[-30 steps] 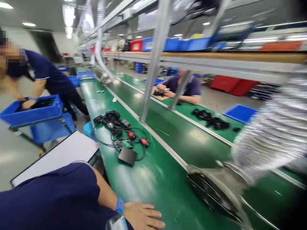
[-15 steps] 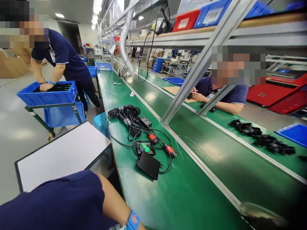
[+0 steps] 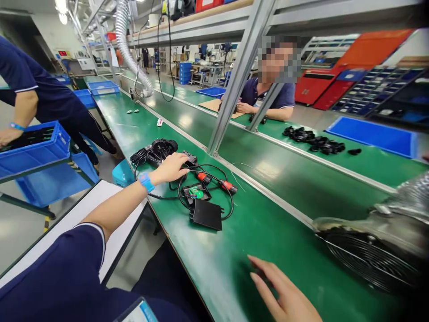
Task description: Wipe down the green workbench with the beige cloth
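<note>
My left hand (image 3: 172, 168), with a blue wristband, reaches out over a tangle of black cables (image 3: 157, 154) on the green bench (image 3: 214, 259) and lies on the cables, fingers curled over them. Beside it are red connectors (image 3: 216, 181), an open black box with a green board (image 3: 196, 193) and a flat black lid (image 3: 207, 214). My right hand (image 3: 284, 295) rests low on the green surface near me, fingers stretched out, holding nothing.
A fan guard with a silver duct (image 3: 375, 255) sits at the right. A metal post (image 3: 231, 89) stands behind the cables. One person sits across the belt; another bends over a blue crate (image 3: 31, 147) on the left. A white board (image 3: 110, 232) lies beside me.
My left arm has stretched forward from near my body onto the cable pile. My right hand has come into view at the bottom. The camera has turned right and down.
</note>
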`<state>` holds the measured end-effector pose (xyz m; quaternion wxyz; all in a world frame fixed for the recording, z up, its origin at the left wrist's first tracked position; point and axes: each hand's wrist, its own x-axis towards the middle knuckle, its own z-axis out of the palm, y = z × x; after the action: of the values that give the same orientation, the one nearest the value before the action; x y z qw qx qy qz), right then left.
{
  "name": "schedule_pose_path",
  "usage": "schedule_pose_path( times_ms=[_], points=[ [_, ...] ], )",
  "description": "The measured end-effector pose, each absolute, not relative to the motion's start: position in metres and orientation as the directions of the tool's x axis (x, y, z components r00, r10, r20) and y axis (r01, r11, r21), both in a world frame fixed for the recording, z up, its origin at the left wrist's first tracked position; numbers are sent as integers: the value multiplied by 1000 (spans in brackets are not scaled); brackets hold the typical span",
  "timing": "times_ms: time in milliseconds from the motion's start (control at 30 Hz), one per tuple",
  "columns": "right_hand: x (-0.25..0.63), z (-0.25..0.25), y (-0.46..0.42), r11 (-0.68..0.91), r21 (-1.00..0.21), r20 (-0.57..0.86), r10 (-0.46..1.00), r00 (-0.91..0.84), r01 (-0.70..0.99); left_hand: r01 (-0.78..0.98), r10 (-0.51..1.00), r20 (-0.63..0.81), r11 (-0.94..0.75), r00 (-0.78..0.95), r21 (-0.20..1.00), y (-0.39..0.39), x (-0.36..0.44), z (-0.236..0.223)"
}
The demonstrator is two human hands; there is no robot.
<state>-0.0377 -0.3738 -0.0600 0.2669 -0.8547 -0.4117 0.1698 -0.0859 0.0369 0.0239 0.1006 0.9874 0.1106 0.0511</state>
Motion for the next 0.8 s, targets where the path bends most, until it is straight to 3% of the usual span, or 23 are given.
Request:
schedule_pose_path(
  times_ms=[100,233,300,400,467,533,633,733,800],
  points=[
    [-38,-47,-354,-534,-624,-106,781,616,570,308,271,-184,-925,945,223,32,-47,16],
    [-37,-49,-367,-580,-680,-169,718,675,448,268,203,-218,-904,955,333,34,-15,31],
    [-32,-57,-385,-601,-708,-191,668,719,371,216,162,-154,-864,975,456,39,-12,55],
    [-18,-67,-407,-586,-772,-196,589,784,247,36,101,52,-713,994,700,36,-18,104],
    [-9,-64,-407,-536,-823,-165,539,826,185,-102,56,181,-646,982,756,25,-23,138],
    [-2,-49,-390,-439,-881,-89,522,848,178,-185,-7,244,-674,970,715,5,-28,168],
    [-1,-5,-341,-204,-925,169,535,828,321,-306,-162,279,-721,947,621,-38,-32,200],
    [-12,48,-295,19,-875,416,539,732,483,-459,-415,203,-742,887,489,-92,-36,214],
    [-16,69,-285,53,-864,450,527,721,500,-548,-546,132,-732,828,404,-125,-38,216]
  ],
)
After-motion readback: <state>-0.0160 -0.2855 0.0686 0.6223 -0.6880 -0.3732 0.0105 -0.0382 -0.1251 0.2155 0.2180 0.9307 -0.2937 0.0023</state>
